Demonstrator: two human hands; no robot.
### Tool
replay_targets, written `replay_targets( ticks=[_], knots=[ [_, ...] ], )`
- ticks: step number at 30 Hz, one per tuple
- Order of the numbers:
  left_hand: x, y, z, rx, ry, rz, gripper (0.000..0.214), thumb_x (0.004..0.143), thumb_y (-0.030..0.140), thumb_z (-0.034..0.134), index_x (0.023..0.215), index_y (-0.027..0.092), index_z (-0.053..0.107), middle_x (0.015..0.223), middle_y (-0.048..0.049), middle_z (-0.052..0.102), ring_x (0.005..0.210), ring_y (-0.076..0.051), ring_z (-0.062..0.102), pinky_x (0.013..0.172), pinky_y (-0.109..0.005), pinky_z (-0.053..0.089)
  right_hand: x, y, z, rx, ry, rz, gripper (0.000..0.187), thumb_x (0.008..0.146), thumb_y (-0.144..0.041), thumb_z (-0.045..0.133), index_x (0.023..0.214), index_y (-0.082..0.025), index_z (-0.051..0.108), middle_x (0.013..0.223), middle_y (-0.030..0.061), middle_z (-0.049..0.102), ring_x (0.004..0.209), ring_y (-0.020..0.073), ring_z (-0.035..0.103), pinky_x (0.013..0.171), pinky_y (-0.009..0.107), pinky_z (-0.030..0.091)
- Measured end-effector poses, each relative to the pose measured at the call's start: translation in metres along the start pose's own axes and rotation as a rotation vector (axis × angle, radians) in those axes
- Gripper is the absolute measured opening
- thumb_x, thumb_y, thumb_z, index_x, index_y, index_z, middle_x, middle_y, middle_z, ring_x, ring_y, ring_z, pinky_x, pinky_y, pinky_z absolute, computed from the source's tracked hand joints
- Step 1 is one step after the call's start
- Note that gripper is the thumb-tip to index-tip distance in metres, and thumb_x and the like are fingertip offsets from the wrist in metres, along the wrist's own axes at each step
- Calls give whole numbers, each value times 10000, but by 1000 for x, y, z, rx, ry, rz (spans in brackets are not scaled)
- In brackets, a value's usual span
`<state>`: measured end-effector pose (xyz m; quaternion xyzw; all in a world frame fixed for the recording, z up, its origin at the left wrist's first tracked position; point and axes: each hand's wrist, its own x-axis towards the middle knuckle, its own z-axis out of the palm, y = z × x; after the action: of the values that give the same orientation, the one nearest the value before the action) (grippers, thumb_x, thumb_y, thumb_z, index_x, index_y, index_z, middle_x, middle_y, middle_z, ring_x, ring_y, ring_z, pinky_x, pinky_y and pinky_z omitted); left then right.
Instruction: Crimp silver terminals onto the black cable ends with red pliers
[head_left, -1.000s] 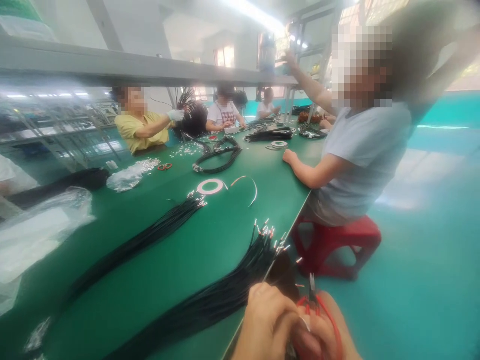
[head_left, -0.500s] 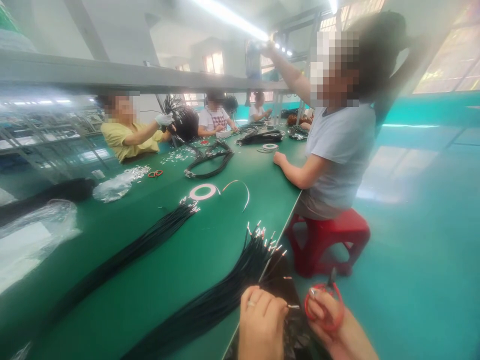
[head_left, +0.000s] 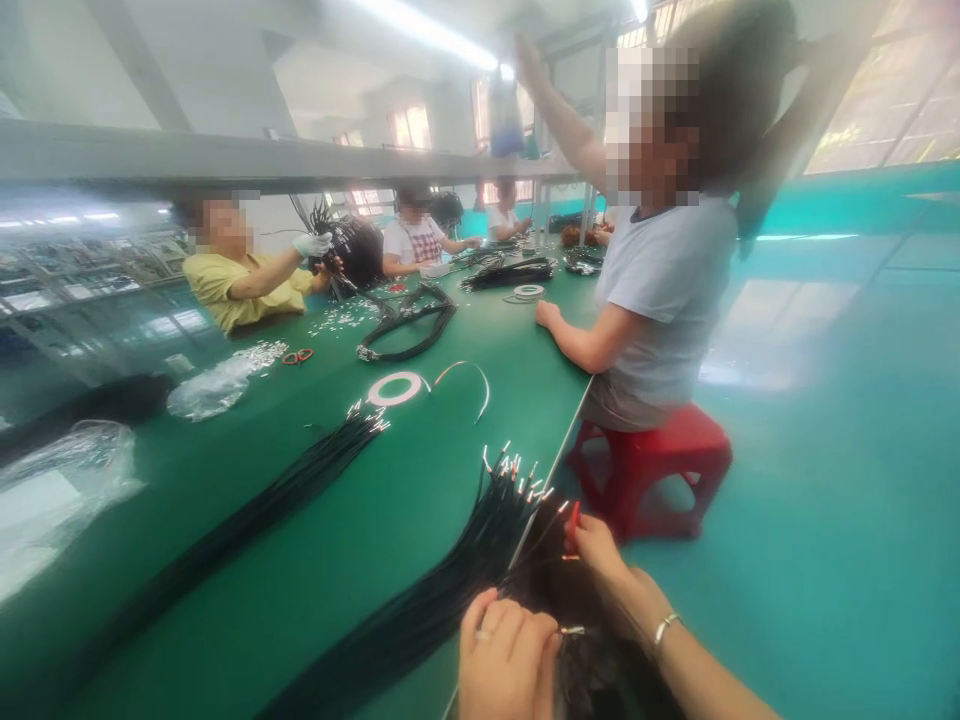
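My left hand [head_left: 504, 655] is closed at the table's front edge, gripping a black cable whose bare metal tip [head_left: 572, 630] sticks out to the right. My right hand [head_left: 598, 548] is further forward, beside the wire ends, closed around red-handled scissors [head_left: 574, 528]. Only part of the red handle shows; the blades cannot be made out. Under and beyond my left hand, a thick bundle of black cables [head_left: 442, 565] runs across the table, its stripped silver and copper ends fanned out near the edge. Dark plastic [head_left: 592, 670] hangs below the edge between my arms.
On the green table [head_left: 330, 560] lie a second cable bundle [head_left: 277, 490], a white tape ring [head_left: 394, 388], a coiled cable loop [head_left: 412, 340], red-handled scissors [head_left: 298, 356] and plastic bags [head_left: 75, 470]. A co-worker in a light shirt [head_left: 667, 270] sits on a red stool [head_left: 660, 465]; several others work further back.
My right hand has moved forward and left with the scissors, from beside my left hand to the fanned wire ends. My left hand keeps its grip on the cable.
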<state>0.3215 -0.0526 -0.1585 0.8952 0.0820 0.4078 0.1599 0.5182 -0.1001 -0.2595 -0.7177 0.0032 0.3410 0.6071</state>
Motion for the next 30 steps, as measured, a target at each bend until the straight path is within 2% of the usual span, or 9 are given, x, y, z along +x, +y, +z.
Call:
replay_targets(
  ticks=[3, 5, 8, 10, 12, 13, 18, 23, 30],
  knots=[
    [1, 3, 0, 6, 7, -18, 307, 1013, 236, 332, 835, 237, 582, 641, 40, 608, 640, -150, 577, 913, -350, 356, -8, 5, -25, 21, 48, -28, 181, 952, -312, 582, 979, -138, 626, 852, 0, 645, 624, 107, 604, 548, 247, 525],
    [1, 3, 0, 8, -4, -23, 272, 1003, 208, 349, 857, 237, 577, 655, 34, 617, 643, -155, 580, 911, -355, 362, -21, 6, -44, 50, 85, -60, 202, 960, -320, 568, 882, -139, 611, 708, -47, 583, 492, 68, 512, 449, 196, 446],
    [3, 4, -1, -8, -29, -49, 218, 973, 158, 389, 872, 233, 567, 672, 31, 631, 639, -165, 581, 900, -375, 358, -53, 4, -64, 106, 118, -103, 267, 955, -344, 563, 767, -154, 562, 541, -108, 442, 367, 39, 341, 357, 169, 280],
    [6, 5, -1, -30, -39, -77, 193, 956, 146, 417, 870, 233, 565, 678, 31, 638, 627, -168, 573, 875, -381, 353, -80, 0, -68, 140, 112, -145, 359, 869, -452, 645, 699, -160, 525, 482, -110, 425, 369, 34, 316, 374, 173, 218],
    [10, 6, -3, -62, -59, -107, 173, 948, 149, 441, 867, 236, 568, 690, 32, 644, 626, -168, 571, 855, -380, 345, -108, -6, -65, 168, 77, -188, 489, 713, -593, 735, 644, -164, 511, 472, -94, 434, 417, 46, 357, 414, 186, 262],
    [11, 7, -3, -80, -71, -122, 168, 944, 151, 451, 864, 236, 571, 696, 33, 647, 631, -168, 575, 852, -378, 339, -121, -10, -61, 185, 64, -206, 497, 688, -615, 742, 670, -164, 534, 492, -85, 449, 448, 61, 384, 433, 193, 285],
    [13, 9, -7, -133, -124, -166, 164, 913, 123, 480, 851, 237, 580, 727, 38, 657, 673, -167, 598, 885, -381, 311, -163, -25, -32, 234, 25, -222, 466, 671, -592, 767, 815, -160, 667, 488, -52, 506, 451, 87, 405, 426, 213, 280],
    [13, 10, -9, -131, -131, -141, 183, 902, 92, 472, 867, 238, 577, 745, 48, 658, 691, -162, 606, 894, -382, 300, -173, -36, -8, 274, -4, -204, 472, 559, -566, 843, 756, -172, 674, 471, -69, 475, 430, 83, 401, 416, 208, 309],
    [13, 13, -6, -141, -103, -192, 207, 891, 73, 458, 832, 238, 569, 728, 49, 676, 657, -159, 607, 886, -397, 314, -175, -36, 3, 357, 3, -203, 450, 568, -546, 851, 715, -175, 643, 455, -59, 490, 423, 96, 417, 413, 211, 316]
  ],
)
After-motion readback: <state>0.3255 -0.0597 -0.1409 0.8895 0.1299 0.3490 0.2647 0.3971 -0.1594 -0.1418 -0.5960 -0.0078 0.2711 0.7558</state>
